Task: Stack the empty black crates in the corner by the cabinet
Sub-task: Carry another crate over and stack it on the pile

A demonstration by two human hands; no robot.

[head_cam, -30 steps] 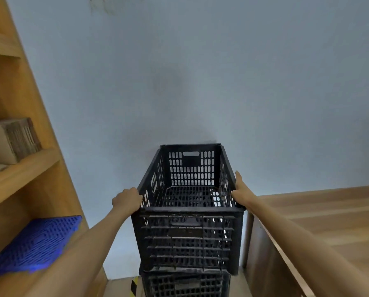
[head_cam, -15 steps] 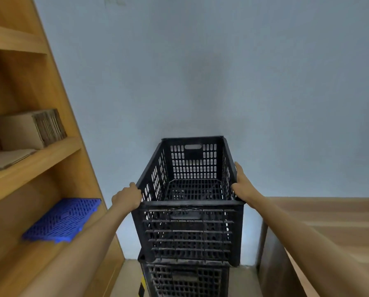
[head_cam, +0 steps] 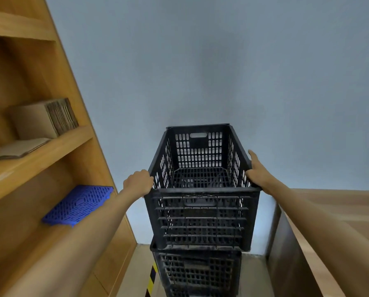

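The left hand (head_cam: 138,182) is curled shut over the left rim of the top crate (head_cam: 200,202), near its front corner. The right hand (head_cam: 256,172) lies flatter against the right rim, thumb up and fingers wrapped out of sight under the edge, so how firmly it grips cannot be told. The top crate is empty and upright, and its base sits on the rim of the lower crate (head_cam: 198,273). It looks roughly square with the one below, though its base overhangs slightly on the right, so it may not have dropped fully into place.

Left of the top crate stands the cabinet (head_cam: 78,116), and behind it is the grey wall (head_cam: 200,71), so the stack is already in the corner. Right of the crate is a low wooden unit (head_cam: 329,211), with only a narrow gap between. On the cabinet shelves lie a blue mat (head_cam: 78,204) and, above it, a box (head_cam: 42,118).

Judging by this, two crates at least are stacked, and what is left for this one is a final nudge and letting go. Whether more crates wait elsewhere is not visible.
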